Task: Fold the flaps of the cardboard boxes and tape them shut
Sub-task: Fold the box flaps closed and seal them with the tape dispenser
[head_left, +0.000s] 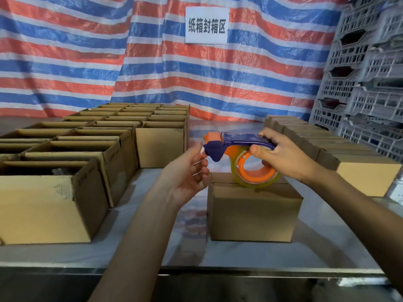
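A small cardboard box stands on the table in front of me, its top flaps folded down with a seam across the top. Above it my right hand grips a blue and orange tape dispenser that carries a clear tape roll, and the roll hangs just over the box top. My left hand is open, palm up, with its fingertips at the dispenser's blue cutter end. Whether tape is pinched between those fingers I cannot tell.
Several open-topped cardboard boxes fill the left of the table in rows. A row of closed boxes runs along the right. Grey plastic crates are stacked at far right. A striped tarp with a paper sign hangs behind.
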